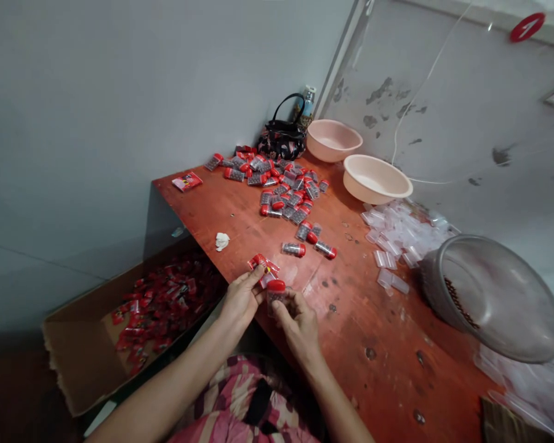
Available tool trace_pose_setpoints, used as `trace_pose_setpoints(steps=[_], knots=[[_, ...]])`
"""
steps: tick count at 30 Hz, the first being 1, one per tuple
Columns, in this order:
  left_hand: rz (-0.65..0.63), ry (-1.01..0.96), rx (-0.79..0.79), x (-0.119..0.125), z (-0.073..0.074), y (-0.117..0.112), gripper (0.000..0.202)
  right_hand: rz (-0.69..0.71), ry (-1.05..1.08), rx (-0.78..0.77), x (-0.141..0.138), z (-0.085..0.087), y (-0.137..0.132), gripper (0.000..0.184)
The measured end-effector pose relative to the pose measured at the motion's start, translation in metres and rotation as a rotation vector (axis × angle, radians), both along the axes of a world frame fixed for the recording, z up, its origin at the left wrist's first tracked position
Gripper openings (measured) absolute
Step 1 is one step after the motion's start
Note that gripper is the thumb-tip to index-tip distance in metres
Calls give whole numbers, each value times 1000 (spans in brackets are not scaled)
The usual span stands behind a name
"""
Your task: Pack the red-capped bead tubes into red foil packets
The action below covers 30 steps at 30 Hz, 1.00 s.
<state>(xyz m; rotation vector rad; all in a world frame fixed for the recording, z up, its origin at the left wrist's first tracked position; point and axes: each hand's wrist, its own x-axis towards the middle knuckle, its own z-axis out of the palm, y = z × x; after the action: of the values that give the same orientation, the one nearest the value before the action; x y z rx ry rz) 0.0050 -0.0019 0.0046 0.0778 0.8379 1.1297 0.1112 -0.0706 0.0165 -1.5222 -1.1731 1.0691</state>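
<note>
Red-capped clear container (pixel 276 287) is pinched in the right hand (pixel 301 324), left hand (pixel 241 299) has a red packet (pixel 264 266), both right by the near edge of the table (pixel 383 326). Loads more capped containers (pixel 299 215) piled toward the back edge.

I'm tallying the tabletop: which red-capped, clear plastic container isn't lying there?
The red-capped, clear plastic container held in the right hand; the other containers lie on the reddish table.

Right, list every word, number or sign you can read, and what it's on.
"1": red oval sign, upper right.
Too small or blurred to read: print on the red packet in the left hand and on the other packets.
No readable text: red-capped container in the right hand.
</note>
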Motion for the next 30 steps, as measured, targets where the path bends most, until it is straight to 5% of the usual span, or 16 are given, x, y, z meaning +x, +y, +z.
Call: trace_pose_setpoints(steps=[9, 16, 23, 30], knots=[[-144, 90, 228, 2, 5, -5, 18, 15, 72, 0, 3, -7, 2, 16], [-265, 160, 238, 0, 3, -9, 16, -51, 1, 75, 4, -5, 3, 17], [-329, 278, 308, -4, -1, -7, 23, 13, 373, -101, 7, -14, 9, 18], [-310, 222, 279, 1, -2, -14, 18, -82, 91, 65, 2, -8, 8, 15]])
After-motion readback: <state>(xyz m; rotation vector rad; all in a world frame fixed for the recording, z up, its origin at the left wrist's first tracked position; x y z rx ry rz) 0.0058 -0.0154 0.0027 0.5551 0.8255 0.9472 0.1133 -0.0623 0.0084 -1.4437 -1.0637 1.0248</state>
